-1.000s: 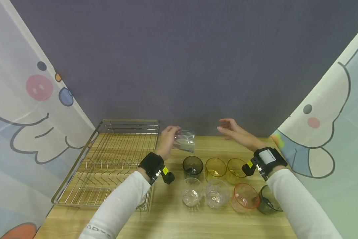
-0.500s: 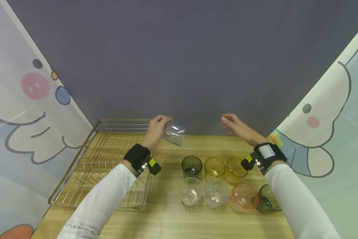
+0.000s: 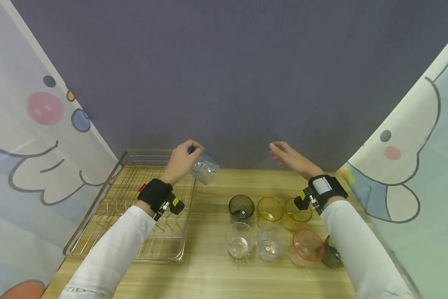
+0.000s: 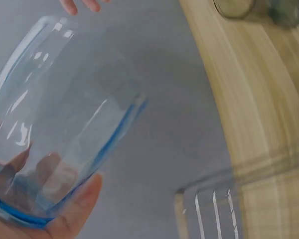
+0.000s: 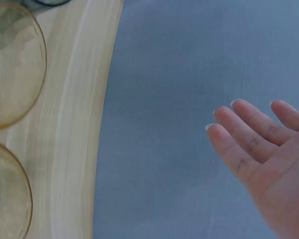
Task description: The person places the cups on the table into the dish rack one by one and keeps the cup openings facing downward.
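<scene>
Left hand [image 3: 181, 160] with clear cup [image 3: 205, 167] above dish rack [image 3: 108, 189] right edge.

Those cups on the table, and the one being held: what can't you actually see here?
- Dark cup, head view: mostly hidden behind the right sleeve.
- Blue-tinted cup, head view: its base is covered by the left hand; left wrist view cuts it off at the edge.
- Yellow cups, right wrist view: cropped and blurred.
</scene>
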A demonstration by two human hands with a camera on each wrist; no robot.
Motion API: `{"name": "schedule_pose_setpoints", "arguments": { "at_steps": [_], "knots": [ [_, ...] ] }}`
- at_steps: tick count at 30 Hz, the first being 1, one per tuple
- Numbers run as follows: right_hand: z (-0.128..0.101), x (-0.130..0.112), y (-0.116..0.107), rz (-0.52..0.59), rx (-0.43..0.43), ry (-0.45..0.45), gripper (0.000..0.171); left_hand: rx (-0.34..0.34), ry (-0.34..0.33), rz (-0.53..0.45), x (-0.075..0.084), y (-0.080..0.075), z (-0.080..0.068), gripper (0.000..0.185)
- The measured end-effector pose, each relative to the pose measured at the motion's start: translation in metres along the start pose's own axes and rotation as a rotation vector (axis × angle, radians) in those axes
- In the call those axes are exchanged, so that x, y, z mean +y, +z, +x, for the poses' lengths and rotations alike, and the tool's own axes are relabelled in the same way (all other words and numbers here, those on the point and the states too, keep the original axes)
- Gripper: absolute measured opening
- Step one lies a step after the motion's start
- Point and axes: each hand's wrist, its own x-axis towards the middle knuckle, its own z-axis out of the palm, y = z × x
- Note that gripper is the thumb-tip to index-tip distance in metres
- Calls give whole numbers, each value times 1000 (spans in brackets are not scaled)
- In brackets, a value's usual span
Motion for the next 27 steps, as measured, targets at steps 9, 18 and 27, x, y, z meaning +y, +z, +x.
{"name": "schedule_pose_setpoints", "arguments": {
  "at_steps": [9,18,27],
  "knots": [
    [-2,-5,23,-19,-52,2,75,-139,116,217,6,-19,-6,26],
    [4,-15,44,17,-54,-10,75,-150,185,413,3,-32,-34,26],
    [7,-18,59,23,-90,17,74,-125,179,528,-12,-38,-59,22]
  ]
}}
